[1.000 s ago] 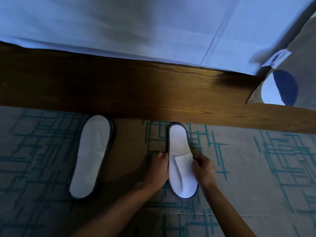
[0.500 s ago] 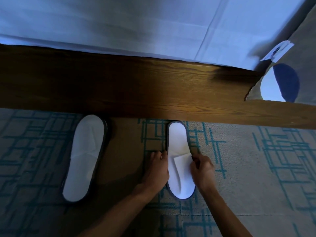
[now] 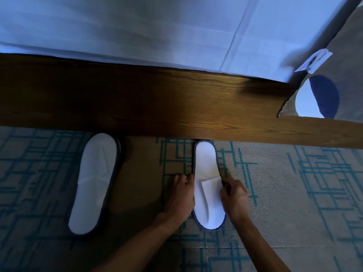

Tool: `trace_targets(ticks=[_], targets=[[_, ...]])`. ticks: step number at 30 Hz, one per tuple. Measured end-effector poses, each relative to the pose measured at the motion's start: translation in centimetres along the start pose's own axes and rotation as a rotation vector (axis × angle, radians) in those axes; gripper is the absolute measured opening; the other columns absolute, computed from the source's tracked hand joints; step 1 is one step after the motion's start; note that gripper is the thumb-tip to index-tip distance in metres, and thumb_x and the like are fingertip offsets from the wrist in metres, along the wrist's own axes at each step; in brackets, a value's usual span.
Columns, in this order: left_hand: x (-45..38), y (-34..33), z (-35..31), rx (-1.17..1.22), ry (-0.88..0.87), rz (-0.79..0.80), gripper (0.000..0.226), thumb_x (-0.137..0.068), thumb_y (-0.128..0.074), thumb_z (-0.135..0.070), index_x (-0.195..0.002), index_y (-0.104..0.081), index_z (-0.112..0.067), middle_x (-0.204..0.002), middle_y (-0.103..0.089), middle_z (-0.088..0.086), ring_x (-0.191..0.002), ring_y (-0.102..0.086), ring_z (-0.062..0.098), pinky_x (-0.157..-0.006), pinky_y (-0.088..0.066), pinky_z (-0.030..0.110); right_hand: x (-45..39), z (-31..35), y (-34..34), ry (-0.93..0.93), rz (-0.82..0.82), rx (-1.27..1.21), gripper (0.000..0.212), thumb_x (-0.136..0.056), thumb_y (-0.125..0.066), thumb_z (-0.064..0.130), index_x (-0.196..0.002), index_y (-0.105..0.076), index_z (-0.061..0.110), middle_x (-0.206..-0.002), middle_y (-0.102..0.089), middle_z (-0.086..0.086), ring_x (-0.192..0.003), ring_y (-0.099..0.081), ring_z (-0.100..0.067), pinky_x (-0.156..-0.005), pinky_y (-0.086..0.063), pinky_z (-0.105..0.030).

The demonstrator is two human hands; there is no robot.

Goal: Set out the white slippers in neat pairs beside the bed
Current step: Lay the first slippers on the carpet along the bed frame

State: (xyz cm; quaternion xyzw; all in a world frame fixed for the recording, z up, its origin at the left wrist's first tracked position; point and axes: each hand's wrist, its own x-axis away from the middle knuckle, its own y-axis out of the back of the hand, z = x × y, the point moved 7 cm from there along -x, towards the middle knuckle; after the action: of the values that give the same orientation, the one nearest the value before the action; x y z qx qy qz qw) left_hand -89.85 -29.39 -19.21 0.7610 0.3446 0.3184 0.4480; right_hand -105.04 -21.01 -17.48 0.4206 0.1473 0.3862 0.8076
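Observation:
Two white slippers with dark edging lie on the patterned carpet in front of the wooden bed frame. The left slipper rests alone, slightly tilted, apart from my hands. The right slipper points its heel end at the bed frame, almost touching it. My left hand presses against its left edge. My right hand pinches its right edge beside the folded strap. A wide gap of carpet separates the two slippers.
White bedding hangs over the wooden rail. A grey cushion with a blue and white circle and a small label leans at the right. Carpet with teal lines stretches to the right.
The right slipper has slid a little toward the bed frame between my hands. The view has drifted slightly, so the left slipper appears further left.

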Motion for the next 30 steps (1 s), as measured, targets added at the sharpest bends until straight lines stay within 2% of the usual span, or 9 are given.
trace_targets(ticks=[3,10,14,18,21,23,25,28,30], targets=[[0.2,-0.1,-0.1,-0.005,-0.006,0.005,0.05,-0.092,-0.049,-0.019,-0.14,-0.036,-0.018,-0.129,-0.049,0.007,-0.117,-0.041,0.024,-0.095,-0.044,0.037,0.3,0.0,0.1,0.005,-0.004,-0.001,0.029,-0.085,-0.054,0.005,-0.113,-0.062,0.008,-0.1,-0.058,-0.013,-0.082,-0.049,-0.021,-0.071,-0.038,-0.027],[-0.1,0.0,-0.3,-0.015,-0.019,0.008,0.048,-0.091,-0.049,-0.018,-0.138,-0.038,-0.018,-0.128,-0.048,0.006,-0.118,-0.041,0.024,-0.094,-0.046,0.04,0.1,0.1,0.1,-0.002,0.025,0.016,0.029,-0.086,-0.052,0.006,-0.114,-0.06,0.01,-0.097,-0.058,-0.013,-0.081,-0.052,-0.027,-0.066,-0.042,-0.03],[-0.2,-0.1,-0.3,-0.014,-0.025,0.01,0.049,-0.091,-0.049,-0.017,-0.138,-0.038,-0.017,-0.128,-0.049,0.006,-0.117,-0.042,0.024,-0.094,-0.045,0.039,0.1,0.5,0.3,-0.001,0.032,0.044,0.03,-0.087,-0.051,0.007,-0.116,-0.059,0.008,-0.1,-0.057,-0.014,-0.085,-0.053,-0.028,-0.073,-0.05,-0.038],[-0.2,0.2,-0.3,0.018,-0.029,0.039,0.04,-0.09,-0.048,-0.016,-0.129,-0.044,-0.016,-0.123,-0.051,0.007,-0.114,-0.043,0.026,-0.093,-0.046,0.041,-0.1,0.6,0.5,-0.012,0.072,0.049,0.031,-0.087,-0.051,0.006,-0.116,-0.06,0.007,-0.103,-0.059,-0.015,-0.087,-0.055,-0.03,-0.074,-0.048,-0.034],[-0.1,1.0,0.1,0.095,-0.014,0.089,0.035,-0.09,-0.044,-0.012,-0.125,-0.047,-0.011,-0.123,-0.051,0.012,-0.117,-0.045,0.029,-0.101,-0.042,0.044,-0.7,0.9,1.1,-0.036,0.102,0.07,0.026,-0.086,-0.05,0.006,-0.108,-0.064,0.005,-0.096,-0.063,-0.019,-0.081,-0.058,-0.032,-0.068,-0.05,-0.034],[0.0,2.4,1.4,0.155,0.008,0.086,0.033,-0.089,-0.045,-0.009,-0.122,-0.052,-0.008,-0.123,-0.053,0.012,-0.115,-0.049,0.028,-0.101,-0.044,0.038,-1.3,1.8,2.0,-0.037,0.085,0.075,0.017,-0.084,-0.052,0.006,-0.095,-0.066,0.003,-0.087,-0.065,-0.018,-0.075,-0.059,-0.032,-0.064,-0.048,-0.035],[0.4,4.5,3.4,0.207,0.031,0.066,0.031,-0.087,-0.046,-0.004,-0.115,-0.057,-0.007,-0.119,-0.057,0.011,-0.108,-0.056,0.026,-0.094,-0.047,0.033,-1.6,3.3,2.5,-0.014,0.082,0.058,0.012,-0.081,-0.054,0.005,-0.084,-0.066,0.009,-0.075,-0.061,-0.014,-0.068,-0.056,-0.028,-0.06,-0.041,-0.029],[1.4,8.2,7.6,0.176,0.063,-0.027,0.023,-0.087,-0.046,-0.005,-0.102,-0.064,-0.006,-0.106,-0.063,0.012,-0.095,-0.062,0.028,-0.082,-0.053,0.035,-1.4,6.5,1.6,0.041,0.123,0.034,0.023,-0.083,-0.057,0.009,-0.103,-0.069,0.007,-0.091,-0.071,-0.014,-0.08,-0.064,-0.028,-0.067,-0.04,-0.024],[2.5,10.3,11.1,0.144,0.141,-0.084,0.024,-0.092,-0.045,-0.008,-0.107,-0.063,-0.005,-0.108,-0.061,0.011,-0.093,-0.061,0.027,-0.081,-0.054,0.037,-0.8,9.5,0.0,0.11,0.14,0.014,0.023,-0.083,-0.058,0.009,-0.102,-0.07,0.006,-0.095,-0.073,-0.015,-0.089,-0.066,-0.03,-0.068,-0.042,-0.024]])
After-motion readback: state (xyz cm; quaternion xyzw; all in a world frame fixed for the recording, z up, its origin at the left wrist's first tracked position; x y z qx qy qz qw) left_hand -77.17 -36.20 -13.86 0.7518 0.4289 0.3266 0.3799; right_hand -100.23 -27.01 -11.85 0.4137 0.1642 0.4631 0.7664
